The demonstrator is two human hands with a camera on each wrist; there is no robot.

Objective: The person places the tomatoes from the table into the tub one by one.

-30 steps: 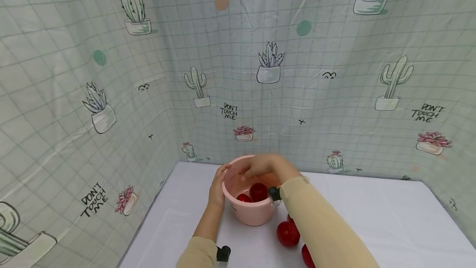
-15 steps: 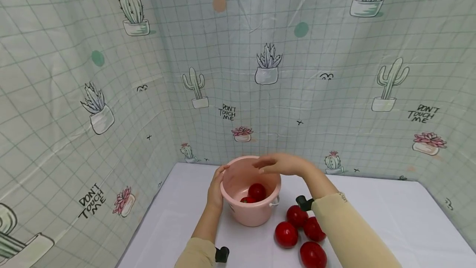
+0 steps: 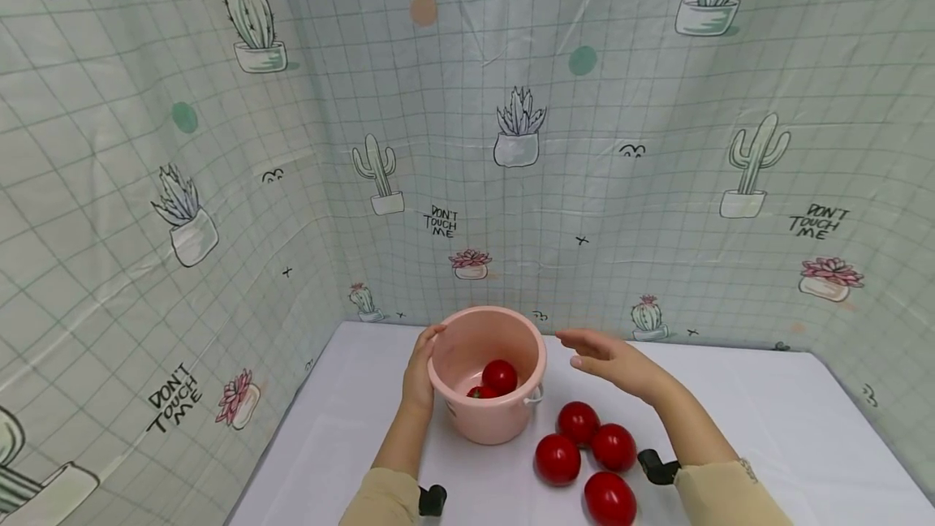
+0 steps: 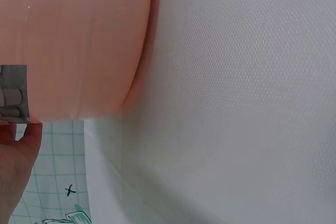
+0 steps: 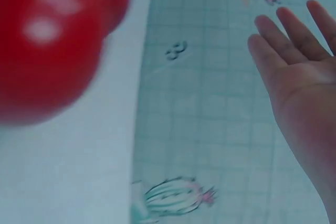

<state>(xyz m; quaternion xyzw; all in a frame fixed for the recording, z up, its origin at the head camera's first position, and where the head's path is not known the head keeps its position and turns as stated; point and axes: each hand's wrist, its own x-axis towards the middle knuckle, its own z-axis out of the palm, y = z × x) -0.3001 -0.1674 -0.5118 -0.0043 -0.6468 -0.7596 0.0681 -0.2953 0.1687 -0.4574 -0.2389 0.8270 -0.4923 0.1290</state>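
Observation:
A pink bucket (image 3: pixel 491 420) stands on the white table, its mouth tipped toward the head view. My left hand (image 3: pixel 419 376) holds its left side, fingertips bent over the rim; the left wrist view shows the bucket's wall (image 4: pixel 68 40) large and close. Inside lie two red tomatoes, one whole-looking tomato (image 3: pixel 500 377) and a second tomato (image 3: pixel 480 392) with a green top, partly hidden by the front rim. To the right of the bucket my right hand (image 3: pixel 617 364) hovers with fingers extended and holds nothing. Several more tomatoes (image 3: pixel 558 459) sit grouped on the table below it.
A white handle joint (image 3: pixel 535 396) sticks out from the bucket's right side. Behind the white table (image 3: pixel 730 428) hangs a gridded cactus-print curtain (image 3: pixel 570 185), which also runs along the left side. Dark wrist mounts (image 3: pixel 659 467) show at both sleeves.
My right hand has come up out of the bucket and moved right, away from it, uncovering the tomatoes on the table. My left hand stays at the bucket's left side.

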